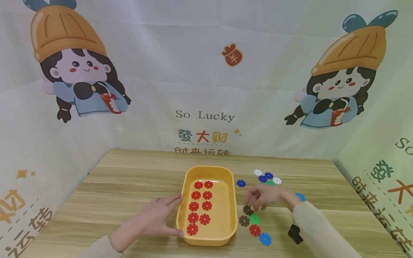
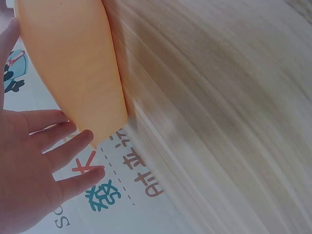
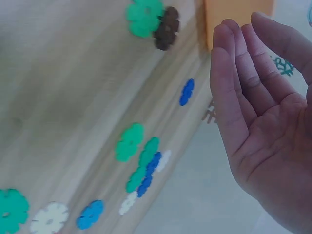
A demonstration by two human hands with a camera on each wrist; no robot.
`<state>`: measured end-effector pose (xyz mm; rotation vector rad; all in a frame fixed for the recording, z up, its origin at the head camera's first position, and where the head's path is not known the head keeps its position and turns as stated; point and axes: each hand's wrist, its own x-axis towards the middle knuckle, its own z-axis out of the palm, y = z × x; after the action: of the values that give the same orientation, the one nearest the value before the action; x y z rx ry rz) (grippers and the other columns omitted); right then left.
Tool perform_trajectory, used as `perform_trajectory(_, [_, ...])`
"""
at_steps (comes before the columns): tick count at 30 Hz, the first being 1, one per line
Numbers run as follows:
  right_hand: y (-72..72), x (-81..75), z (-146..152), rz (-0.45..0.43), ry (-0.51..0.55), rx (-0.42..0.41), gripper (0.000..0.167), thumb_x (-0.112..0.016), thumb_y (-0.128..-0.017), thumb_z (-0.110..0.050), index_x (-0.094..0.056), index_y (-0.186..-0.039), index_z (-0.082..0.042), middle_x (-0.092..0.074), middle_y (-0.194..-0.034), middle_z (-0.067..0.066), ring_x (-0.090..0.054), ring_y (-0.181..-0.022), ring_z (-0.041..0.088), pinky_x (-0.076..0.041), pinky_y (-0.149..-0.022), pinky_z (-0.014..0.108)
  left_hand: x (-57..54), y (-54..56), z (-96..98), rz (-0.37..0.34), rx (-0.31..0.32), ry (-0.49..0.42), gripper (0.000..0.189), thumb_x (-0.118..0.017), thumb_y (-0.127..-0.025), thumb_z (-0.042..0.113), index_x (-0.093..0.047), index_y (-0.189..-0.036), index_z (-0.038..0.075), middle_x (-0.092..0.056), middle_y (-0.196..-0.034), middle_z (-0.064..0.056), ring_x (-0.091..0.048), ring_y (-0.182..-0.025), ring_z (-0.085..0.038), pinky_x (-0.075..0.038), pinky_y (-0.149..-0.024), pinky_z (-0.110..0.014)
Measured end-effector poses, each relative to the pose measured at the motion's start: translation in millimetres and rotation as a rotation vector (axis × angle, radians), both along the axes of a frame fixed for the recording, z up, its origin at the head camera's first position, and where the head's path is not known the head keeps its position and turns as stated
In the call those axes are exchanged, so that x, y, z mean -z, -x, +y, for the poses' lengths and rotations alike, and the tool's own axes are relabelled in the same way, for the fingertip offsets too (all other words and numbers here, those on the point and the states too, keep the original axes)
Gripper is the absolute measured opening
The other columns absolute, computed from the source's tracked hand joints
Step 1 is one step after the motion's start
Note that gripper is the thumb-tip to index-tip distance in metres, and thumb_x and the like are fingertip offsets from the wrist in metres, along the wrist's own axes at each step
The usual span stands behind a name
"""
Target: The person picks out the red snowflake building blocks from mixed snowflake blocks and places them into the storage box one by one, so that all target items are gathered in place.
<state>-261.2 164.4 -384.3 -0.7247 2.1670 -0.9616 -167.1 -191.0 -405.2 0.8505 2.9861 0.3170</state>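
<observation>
A yellow-orange tray [image 1: 226,229] stands on the wooden table, with several red snowflake discs [image 1: 193,206] in two columns on its left side. My left hand [image 1: 158,216] rests on the tray's left edge, its fingers and thumb spread; the left wrist view shows the fingertips against the outer wall. To the right of the tray hovers my right hand [image 1: 266,196], just above a dark brown disc [image 1: 247,210]. In the right wrist view its fingers are loosely bent, the thumb stands apart, and nothing shows between them. A second brown disc [image 1: 244,221] and a green disc [image 1: 255,219] lie close by.
Nearer me lie a loose red disc [image 1: 255,230] and a light blue disc [image 1: 265,239]. Farther back are dark blue discs [image 1: 241,183], white discs [image 1: 257,172] and green ones. A black object [image 1: 295,234] sits beside the right sleeve. Printed cloth [image 1: 155,93] hangs behind the table.
</observation>
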Motion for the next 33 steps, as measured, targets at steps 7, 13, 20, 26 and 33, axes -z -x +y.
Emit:
perform_trajectory(7, [-12.6, 16.1, 8, -0.043, 0.073, -0.081, 0.030, -0.053, -0.066, 0.009, -0.055, -0.096, 0.006, -0.058, -0.075, 0.010, -0.046, -0.058, 0.012, -0.037, -0.050, 0.022, 0.1, -0.1, -0.4, -0.005, -0.001, -0.001, 0.100, -0.051, -0.065, 0.073, -0.034, -0.134, 0.002, -0.030, -0.139, -0.010, -0.035, -0.120, -0.030, -0.025, -0.095, -0.052])
perform_trajectory(13, [-20.0, 27.9, 15, -0.052, 0.094, -0.090, 0.027, -0.057, -0.070, 0.008, -0.055, -0.096, 0.005, -0.057, -0.079, 0.014, -0.049, -0.063, 0.012, -0.041, -0.053, 0.020, -0.1, 0.0, -0.2, 0.002, -0.001, 0.003, 0.100, -0.051, -0.065, 0.073, -0.035, -0.134, 0.002, -0.030, -0.139, -0.010, -0.035, -0.119, -0.030, -0.026, -0.095, -0.051])
perform_trajectory(20, [-27.2, 35.2, 20, -0.017, 0.059, -0.076, 0.022, -0.061, -0.071, 0.005, -0.057, -0.092, -0.001, -0.054, -0.077, 0.007, -0.050, -0.064, 0.012, -0.043, -0.054, 0.020, -0.5, -0.1, 0.1, 0.001, 0.000, 0.005, 0.100, -0.051, -0.065, 0.072, -0.035, -0.134, 0.002, -0.030, -0.139, -0.010, -0.035, -0.119, -0.030, -0.026, -0.095, -0.051])
perform_trajectory(26, [-31.5, 37.5, 20, 0.071, 0.063, -0.078, 0.020, -0.064, -0.070, 0.003, -0.058, -0.088, -0.002, -0.054, -0.074, 0.004, -0.049, -0.063, 0.010, -0.043, -0.054, 0.019, -1.0, 0.0, 0.2, -0.006, 0.000, 0.000, 0.099, -0.052, -0.066, 0.071, -0.034, -0.134, 0.002, -0.030, -0.139, -0.011, -0.035, -0.119, -0.031, -0.026, -0.095, -0.052])
perform_trajectory(33, [-33.0, 45.7, 19, 0.226, 0.037, -0.069, 0.021, -0.069, -0.068, -0.001, -0.058, -0.084, -0.006, -0.053, -0.072, 0.000, -0.049, -0.062, 0.007, -0.045, -0.056, 0.021, -0.2, 0.2, -0.1, -0.008, 0.005, -0.005, 0.100, -0.051, -0.066, 0.072, -0.034, -0.134, 0.001, -0.030, -0.139, -0.012, -0.035, -0.119, -0.033, -0.025, -0.095, -0.052])
